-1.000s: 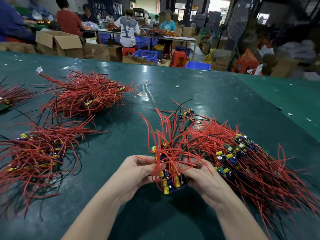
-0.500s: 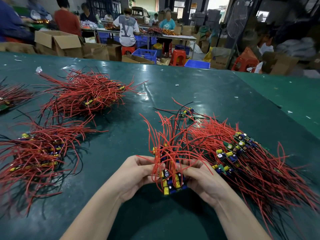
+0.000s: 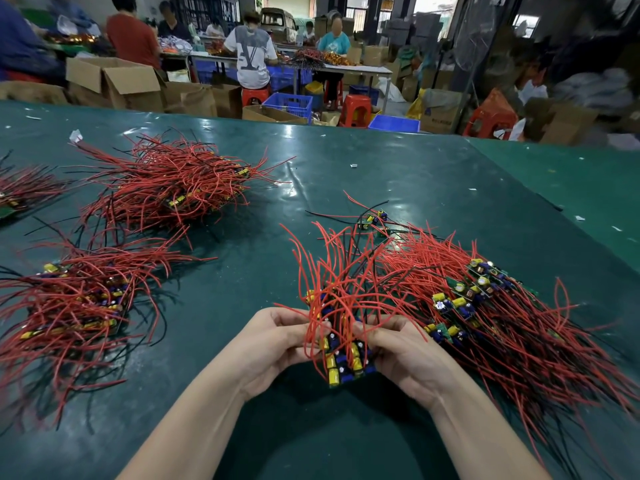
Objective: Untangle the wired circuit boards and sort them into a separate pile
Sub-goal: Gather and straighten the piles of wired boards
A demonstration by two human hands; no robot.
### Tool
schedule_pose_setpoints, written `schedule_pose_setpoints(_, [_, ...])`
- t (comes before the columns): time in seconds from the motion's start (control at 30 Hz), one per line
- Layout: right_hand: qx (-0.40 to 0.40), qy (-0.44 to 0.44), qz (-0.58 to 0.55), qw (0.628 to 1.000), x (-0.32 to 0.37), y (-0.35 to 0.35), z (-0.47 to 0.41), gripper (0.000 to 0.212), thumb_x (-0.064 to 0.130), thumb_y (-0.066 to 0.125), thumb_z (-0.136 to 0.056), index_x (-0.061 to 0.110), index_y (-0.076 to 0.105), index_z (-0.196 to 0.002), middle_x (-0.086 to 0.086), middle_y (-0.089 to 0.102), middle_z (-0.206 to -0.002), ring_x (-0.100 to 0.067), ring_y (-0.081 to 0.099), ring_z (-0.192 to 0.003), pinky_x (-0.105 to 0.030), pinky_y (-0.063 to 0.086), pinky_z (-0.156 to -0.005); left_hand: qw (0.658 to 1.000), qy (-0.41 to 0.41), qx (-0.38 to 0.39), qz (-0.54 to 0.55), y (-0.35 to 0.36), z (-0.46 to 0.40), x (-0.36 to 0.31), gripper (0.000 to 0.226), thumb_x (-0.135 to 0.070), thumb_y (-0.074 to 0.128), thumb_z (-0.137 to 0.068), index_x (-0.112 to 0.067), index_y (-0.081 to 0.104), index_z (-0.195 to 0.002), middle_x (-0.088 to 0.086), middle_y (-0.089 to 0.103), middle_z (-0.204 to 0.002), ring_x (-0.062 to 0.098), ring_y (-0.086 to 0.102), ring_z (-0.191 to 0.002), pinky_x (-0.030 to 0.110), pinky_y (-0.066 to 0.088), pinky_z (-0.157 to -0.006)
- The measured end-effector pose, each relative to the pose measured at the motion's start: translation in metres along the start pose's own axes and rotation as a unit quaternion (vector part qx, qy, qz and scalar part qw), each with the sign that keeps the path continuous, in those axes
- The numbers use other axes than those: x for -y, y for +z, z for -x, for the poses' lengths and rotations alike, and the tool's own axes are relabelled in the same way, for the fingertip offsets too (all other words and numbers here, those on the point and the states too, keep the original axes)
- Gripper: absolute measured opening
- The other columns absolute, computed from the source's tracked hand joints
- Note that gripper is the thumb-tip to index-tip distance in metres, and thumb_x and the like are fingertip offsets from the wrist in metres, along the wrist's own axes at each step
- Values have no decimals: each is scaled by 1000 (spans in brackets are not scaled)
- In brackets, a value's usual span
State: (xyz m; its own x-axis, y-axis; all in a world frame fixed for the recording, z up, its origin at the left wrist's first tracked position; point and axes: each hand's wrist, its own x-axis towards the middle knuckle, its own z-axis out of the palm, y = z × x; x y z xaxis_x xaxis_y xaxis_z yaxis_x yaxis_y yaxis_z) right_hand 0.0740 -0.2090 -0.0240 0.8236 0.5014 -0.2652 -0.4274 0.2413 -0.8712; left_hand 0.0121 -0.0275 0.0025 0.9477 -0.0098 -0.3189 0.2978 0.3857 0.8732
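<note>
A: How was the grip? 
B: Left hand [image 3: 277, 344] and right hand [image 3: 401, 351] both pinched the small stack of wired circuit boards [image 3: 344, 358], just as half a second before, low over the tabletop [image 3: 242, 271].
A: Any change? 
B: Barely; no board had reached the sorted pile [image 3: 72, 306] yet, and the tangled heap [image 3: 485, 306] lay just right.
</note>
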Motion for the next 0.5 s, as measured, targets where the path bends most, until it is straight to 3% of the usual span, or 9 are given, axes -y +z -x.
schedule_pose_setpoints(0.07, [-4,-1,0,1000,0,1,1,20,4,82,-60,18,69,-52,1,64,-60,-8,65,-59,-25,53,-54,1000,-1,-1,-2,0,0,0,4,-1,70,-68,0,74,-69,6,68,-69,9,62,-52,17,51,-49])
schedule_pose_setpoints(0.2, [1,-2,6,1000,2,2,3,19,9,85,-57,21,72,-51,0,70,-65,-7,67,-62,-23,53,-55,1000,0,-7,-7,-1,0,0,13,5,67,-75,-2,74,-67,6,69,-68,9,63,-53,17,51,-50])
schedule_pose_setpoints(0.27, [0,0,9,1000,3,2,5,16,15,88,-50,17,72,-53,2,68,-63,-7,65,-58,-22,52,-53,1000,-1,-3,-7,-1,0,0,5,-2,71,-67,-3,75,-64,5,68,-64,8,62,-51,17,51,-50])
schedule_pose_setpoints(0.33, [9,2,14,1000,3,2,4,13,14,83,-55,11,71,-57,1,69,-63,-7,65,-57,-23,53,-54,1000,2,2,-15,0,1,0,5,-10,73,-62,-6,76,-63,2,66,-61,7,60,-49,17,52,-51])
schedule_pose_setpoints(0.4, [17,-10,33,999,4,4,5,3,16,77,-63,16,75,-61,3,68,-62,-8,64,-57,-25,55,-57,1000,9,2,-27,1,2,1,7,-16,74,-62,-9,77,-64,1,67,-61,6,61,-50,16,52,-54])
schedule_pose_setpoints(0.5, [10,-16,45,999,4,5,3,9,21,82,-60,19,74,-65,-1,67,-65,-11,65,-60,-29,57,-63,999,19,-12,-26,4,1,2,11,-21,75,-61,-12,78,-66,2,69,-64,6,63,-54,16,53,-55])
